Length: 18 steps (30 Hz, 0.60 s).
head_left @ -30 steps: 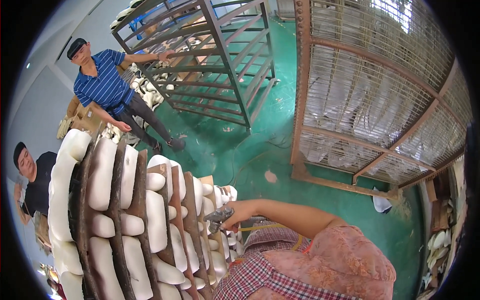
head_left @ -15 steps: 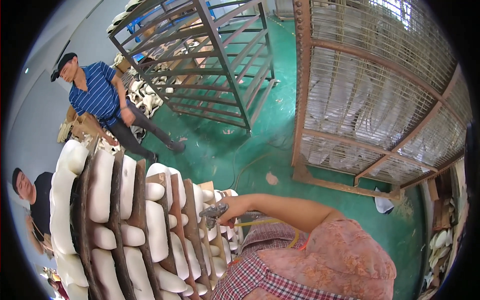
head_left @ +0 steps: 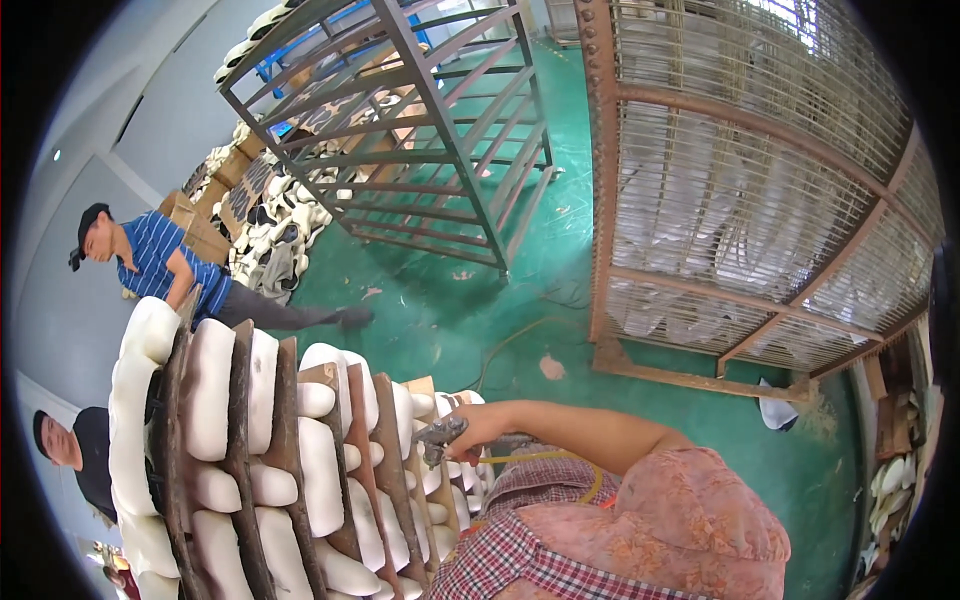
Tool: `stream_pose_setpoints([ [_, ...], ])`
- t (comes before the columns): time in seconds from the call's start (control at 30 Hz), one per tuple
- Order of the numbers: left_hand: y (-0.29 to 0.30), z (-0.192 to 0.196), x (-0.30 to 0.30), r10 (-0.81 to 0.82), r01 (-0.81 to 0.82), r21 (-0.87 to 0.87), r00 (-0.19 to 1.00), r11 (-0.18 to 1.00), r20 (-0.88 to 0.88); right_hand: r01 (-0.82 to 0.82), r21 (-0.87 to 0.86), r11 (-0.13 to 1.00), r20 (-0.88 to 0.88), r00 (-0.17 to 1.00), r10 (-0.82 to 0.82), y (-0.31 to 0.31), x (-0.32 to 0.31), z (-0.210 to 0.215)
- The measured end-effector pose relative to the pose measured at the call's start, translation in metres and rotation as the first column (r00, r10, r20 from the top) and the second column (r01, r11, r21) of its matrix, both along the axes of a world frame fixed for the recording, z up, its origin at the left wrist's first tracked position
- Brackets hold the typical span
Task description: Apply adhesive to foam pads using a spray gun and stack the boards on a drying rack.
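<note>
While the striped-shirt person [head_left: 150,265] has stepped further left since a second ago, the right hand [head_left: 478,428] stays clenched on a grey spray tool [head_left: 440,436], aimed at the stacked white soles [head_left: 300,450]; the left hand is out of view.

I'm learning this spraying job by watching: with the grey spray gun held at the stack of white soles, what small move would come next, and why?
Probably a short sweep of the spray gun down the stack of white soles. The right hand holds its nozzle at the upper rows near that edge, and more rows lie below it. The left hand is out of view.
</note>
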State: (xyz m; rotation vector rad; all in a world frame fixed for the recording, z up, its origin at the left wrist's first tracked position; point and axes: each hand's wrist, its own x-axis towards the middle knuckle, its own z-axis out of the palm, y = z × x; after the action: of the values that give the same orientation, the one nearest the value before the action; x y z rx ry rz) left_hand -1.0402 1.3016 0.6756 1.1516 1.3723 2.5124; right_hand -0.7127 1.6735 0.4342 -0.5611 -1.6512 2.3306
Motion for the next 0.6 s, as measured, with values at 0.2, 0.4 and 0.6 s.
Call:
stream_pose_setpoints([
  [0.2,0.010,0.009,-0.013,-0.061,0.061,-0.007,0.996,0.998,-0.065,0.004,0.007,1.000,0.034,0.999,-0.004,0.006,0.002,-0.001],
  [0.4,0.010,0.009,-0.034,-0.114,0.115,-0.005,0.987,0.993,-0.116,0.001,-0.037,0.999,0.041,0.999,0.001,0.007,-0.005,-0.002],
  [0.6,0.015,0.015,-0.050,-0.176,0.178,-0.003,0.969,0.984,-0.171,0.025,-0.051,0.998,0.041,0.999,-0.023,0.007,-0.010,-0.008],
])
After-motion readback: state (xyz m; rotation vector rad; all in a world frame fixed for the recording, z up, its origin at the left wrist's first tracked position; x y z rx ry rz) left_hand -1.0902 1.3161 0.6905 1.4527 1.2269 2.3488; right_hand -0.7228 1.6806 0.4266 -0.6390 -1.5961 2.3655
